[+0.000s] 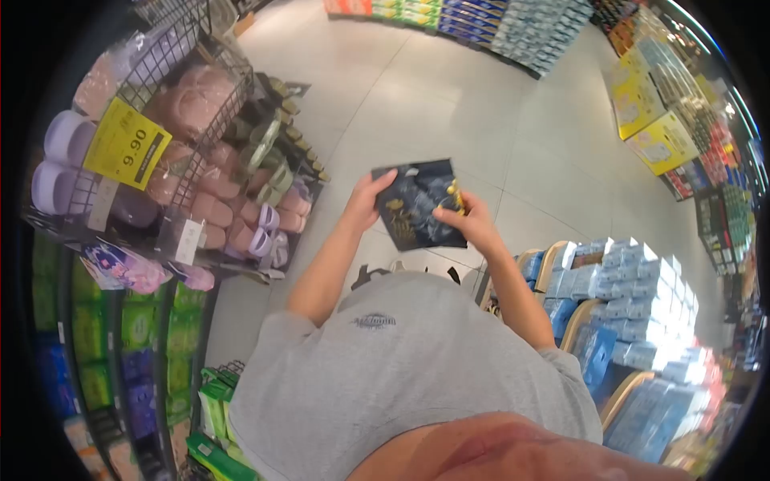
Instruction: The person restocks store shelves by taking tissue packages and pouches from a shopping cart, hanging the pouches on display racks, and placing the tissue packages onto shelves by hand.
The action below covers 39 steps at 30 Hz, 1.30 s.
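Both hands hold a flat, black square packet (419, 204) out in front of my grey shirt. Gold print and a dark, shiny picture cover its face, though the lettering is too small to read. My left hand (370, 199) grips its left edge, thumb on the front near the upper corner. On the right edge my right hand (472, 222) is closed, its thumb pressed on the packet's face. The fingers behind the packet are hidden.
Wire baskets of slippers (212, 196) with a yellow price sign (128, 144) stand at left. Shelves of green and purple packs (140, 325) are below them. Stacked light-blue packs (634, 280) rise at right. Tiled floor (449, 96) stretches ahead towards stacked goods (473, 20).
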Tool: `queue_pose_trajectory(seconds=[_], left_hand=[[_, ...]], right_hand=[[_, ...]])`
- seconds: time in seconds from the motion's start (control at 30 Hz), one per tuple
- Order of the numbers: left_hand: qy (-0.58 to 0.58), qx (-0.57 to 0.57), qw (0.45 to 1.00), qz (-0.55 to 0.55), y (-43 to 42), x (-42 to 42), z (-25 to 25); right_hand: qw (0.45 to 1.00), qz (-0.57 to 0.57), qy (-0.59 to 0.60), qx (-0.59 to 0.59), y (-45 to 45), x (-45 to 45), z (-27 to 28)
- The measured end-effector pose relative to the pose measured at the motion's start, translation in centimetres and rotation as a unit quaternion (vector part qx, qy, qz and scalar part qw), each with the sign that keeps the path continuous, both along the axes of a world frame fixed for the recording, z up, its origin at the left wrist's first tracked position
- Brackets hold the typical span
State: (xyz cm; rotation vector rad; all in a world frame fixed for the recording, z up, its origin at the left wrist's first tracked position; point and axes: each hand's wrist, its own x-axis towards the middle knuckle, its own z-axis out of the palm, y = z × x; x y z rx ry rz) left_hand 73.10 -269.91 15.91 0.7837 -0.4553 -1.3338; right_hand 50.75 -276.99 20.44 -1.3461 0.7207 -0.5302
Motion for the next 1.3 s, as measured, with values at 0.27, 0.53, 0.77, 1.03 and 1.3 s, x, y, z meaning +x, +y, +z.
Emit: queue_pose_trajectory(seconds=[0.27,0.53,0.77,1.03,1.3], left_hand=[[-0.053,0.050,0.994,0.079,-9.4,6.1,0.8],[-0.023,0.112,0.966,0.234,-18.7,13.3,-2.3],[0.024,0.118,0.941,0.315,-28.3,21.0,0.1],[0.012,0.140,0.918,0.370,-36.6,25.0,0.8],[0.023,0.143,0.883,0.448,-38.5,32.1,0.7]], right_hand=[[0.998,-0.010,-0.016,0.059,-11.3,8.2,-1.6],[0.992,0.114,0.031,0.048,-25.9,17.8,-5.0],[0.954,0.244,-0.075,-0.159,-39.7,28.2,-1.9],[0.944,0.324,-0.062,0.031,-49.7,38.7,-2.4],[0.922,0.383,-0.024,0.041,-53.0,50.2,-3.9]])
